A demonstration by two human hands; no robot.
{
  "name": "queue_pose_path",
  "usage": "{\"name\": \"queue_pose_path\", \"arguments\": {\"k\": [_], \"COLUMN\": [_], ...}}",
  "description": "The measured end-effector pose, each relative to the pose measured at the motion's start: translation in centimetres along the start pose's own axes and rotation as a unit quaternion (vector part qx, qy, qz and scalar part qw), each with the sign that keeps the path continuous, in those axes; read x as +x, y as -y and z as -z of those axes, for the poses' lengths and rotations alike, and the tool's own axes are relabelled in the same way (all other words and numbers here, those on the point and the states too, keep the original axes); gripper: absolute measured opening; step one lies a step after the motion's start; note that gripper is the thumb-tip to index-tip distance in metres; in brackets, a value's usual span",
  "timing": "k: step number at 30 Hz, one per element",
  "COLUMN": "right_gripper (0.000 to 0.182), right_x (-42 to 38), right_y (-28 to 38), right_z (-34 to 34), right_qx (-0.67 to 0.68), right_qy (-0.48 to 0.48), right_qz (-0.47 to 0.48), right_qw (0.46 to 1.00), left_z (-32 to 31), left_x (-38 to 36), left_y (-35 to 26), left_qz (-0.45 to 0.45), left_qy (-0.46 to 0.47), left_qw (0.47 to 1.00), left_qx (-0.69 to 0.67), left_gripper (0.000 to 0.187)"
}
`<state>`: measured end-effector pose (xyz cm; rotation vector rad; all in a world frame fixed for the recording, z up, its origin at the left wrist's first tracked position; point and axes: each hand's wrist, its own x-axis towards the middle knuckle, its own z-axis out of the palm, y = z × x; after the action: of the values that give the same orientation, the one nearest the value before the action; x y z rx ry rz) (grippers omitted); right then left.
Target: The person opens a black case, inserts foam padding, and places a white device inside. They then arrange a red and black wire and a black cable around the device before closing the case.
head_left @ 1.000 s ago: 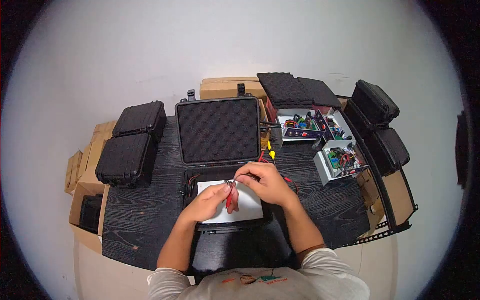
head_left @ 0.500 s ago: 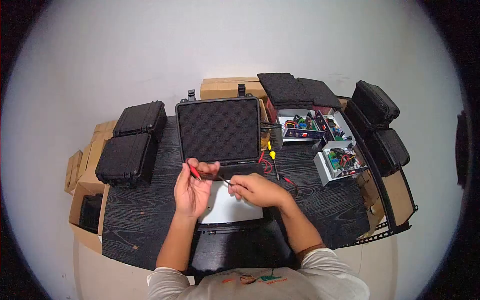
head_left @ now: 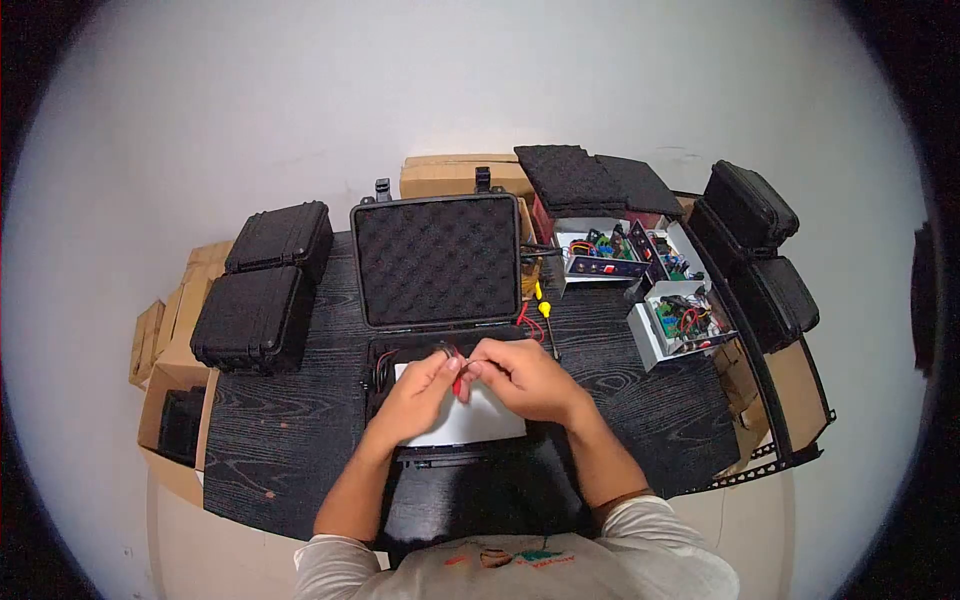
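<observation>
My left hand [head_left: 418, 398] and my right hand [head_left: 528, 380] meet over the open black hard case [head_left: 438, 322], fingers closed. Between them is a test lead with a red clip [head_left: 457, 386], its red end hanging below the left fingertips. My right fingers pinch a thin stretch of the lead close to the clip; the fingers partly hide it. Beneath both hands lies a white panel [head_left: 470, 428] in the case's lower half. A coiled black cable [head_left: 381, 372] sits to its left. Dark egg-crate foam [head_left: 438, 260] lines the raised lid.
A yellow-handled screwdriver [head_left: 546, 315] and a red wire [head_left: 529, 325] lie right of the case. Farther right are white boxes of electronics [head_left: 650, 335]. Closed black cases [head_left: 255, 315] stand at left, others [head_left: 780, 300] at right. An open cardboard box [head_left: 150, 425] stands at the left edge.
My hands have come together and my left hand has turned palm-down over the red clip. The dark lead that lay on the table beside the screwdriver is gone from there.
</observation>
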<state>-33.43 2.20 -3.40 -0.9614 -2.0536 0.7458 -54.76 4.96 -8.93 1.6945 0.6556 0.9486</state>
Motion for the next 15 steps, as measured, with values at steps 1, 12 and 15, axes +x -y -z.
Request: {"name": "queue_pose_path", "arguments": {"k": [1, 12, 15], "right_gripper": [0.011, 0.014, 0.017], "right_x": [0.1, 1.6, 1.4], "right_y": [-0.2, -3.2, -3.5], "right_z": [0.1, -1.0, -0.8], "right_qx": [0.002, 0.063, 0.047], "right_qy": [-0.013, -0.064, 0.036], "right_qz": [0.001, 0.014, -0.019], "right_qw": [1.0, 0.996, 0.998], "left_z": [0.1, 1.5, 0.9], "left_x": [-0.1, -0.9, -0.7], "left_y": [-0.2, -2.2, -2.0], "left_qz": [0.015, 0.006, -0.068], "left_qy": [0.026, 0.173, 0.104], "left_qw": [0.999, 0.94, 0.902], "left_qx": [-0.034, -0.292, -0.414], "left_gripper": [0.039, 0.042, 0.036]}}
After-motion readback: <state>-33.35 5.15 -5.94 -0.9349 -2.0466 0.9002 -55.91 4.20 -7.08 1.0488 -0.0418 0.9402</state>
